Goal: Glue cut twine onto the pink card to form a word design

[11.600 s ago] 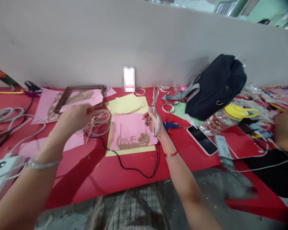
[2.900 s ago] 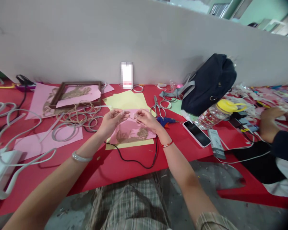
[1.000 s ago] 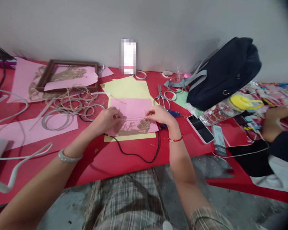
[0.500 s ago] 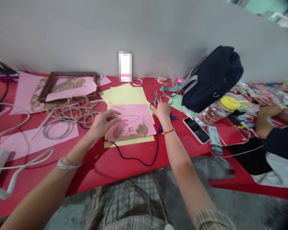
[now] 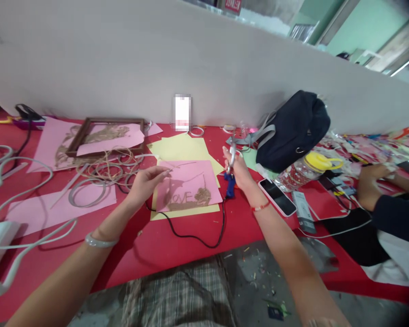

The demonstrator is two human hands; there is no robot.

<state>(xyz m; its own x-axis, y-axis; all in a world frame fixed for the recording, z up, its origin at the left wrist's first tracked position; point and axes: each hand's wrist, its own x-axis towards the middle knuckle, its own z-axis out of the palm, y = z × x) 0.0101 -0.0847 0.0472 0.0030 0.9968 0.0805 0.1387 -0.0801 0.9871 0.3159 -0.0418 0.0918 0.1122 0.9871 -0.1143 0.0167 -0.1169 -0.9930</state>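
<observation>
"Scissors [image 5: 231,159] in your right hand [image 5: 239,170]?"

"Yes, closed around them and raised over the red table [image 5: 129,259], just above the blue glue gun [image 5: 229,186]."

"And your left hand [image 5: 146,181]?"

"Loosely spread, reaching just past the edge of the pink sheet [image 5: 194,186]. Whether it pinches the twine strand [image 5: 182,163], I can't tell."

"Where's that sheet?"

"Flat on yellow paper [image 5: 180,147], with LOVE in twine on it and a black cord [image 5: 191,240] curving below."

"Room to move?"

"A bare red strip runs between the yellow edge and the table's front edge; twine coils [image 5: 105,165] crowd your left."
</observation>
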